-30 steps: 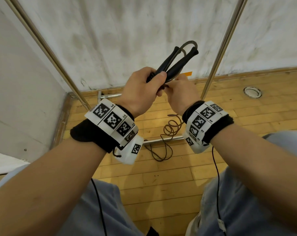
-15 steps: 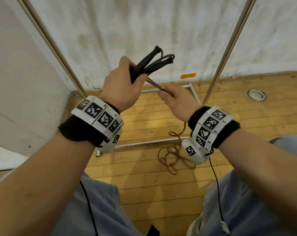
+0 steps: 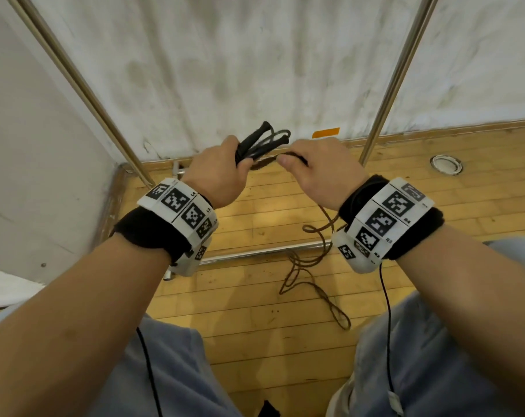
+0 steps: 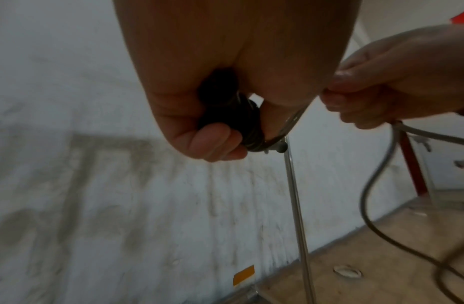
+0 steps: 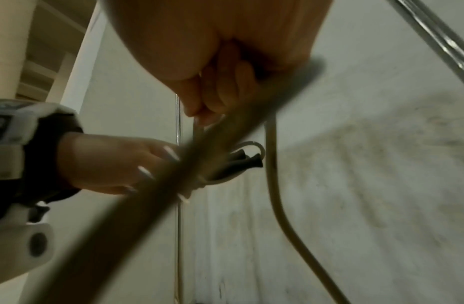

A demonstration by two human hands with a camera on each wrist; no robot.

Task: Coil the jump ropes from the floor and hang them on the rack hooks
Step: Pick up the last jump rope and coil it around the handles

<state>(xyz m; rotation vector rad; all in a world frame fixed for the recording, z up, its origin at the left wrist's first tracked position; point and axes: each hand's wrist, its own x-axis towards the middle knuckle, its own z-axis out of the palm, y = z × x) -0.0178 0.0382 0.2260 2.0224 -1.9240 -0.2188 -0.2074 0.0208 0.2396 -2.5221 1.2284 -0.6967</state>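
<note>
Gripping the two black handles [image 3: 256, 141] of a jump rope together, the left hand [image 3: 217, 174] has its fingers curled tight around them, with several turns of the brown rope [image 3: 311, 266] wound around the bundle just beyond its fingertips. The handle ends stick up and away from this fist toward the pale wall [image 3: 225, 70]. Just to the right of it, close but not touching, the right hand [image 3: 318, 170] pinches a stretch of the rope between thumb and curled fingers, and the short length between the two hands looks taut. From under the right hand the rest of the rope drops down past the wrist and lies in loose, tangled loops on the wooden floor [image 3: 255, 341], below and between both wrists. Part of that loose rope crosses a metal bar [image 3: 255, 252] lying on the floor beneath the hands. Two slanted metal poles [image 3: 396, 76] of the rack rise beyond the hands, one on each side. An orange tape patch [image 3: 326, 133] sits low on the wall just past the right hand, and a round metal fitting [image 3: 445, 164] is set in the floor further right.
</note>
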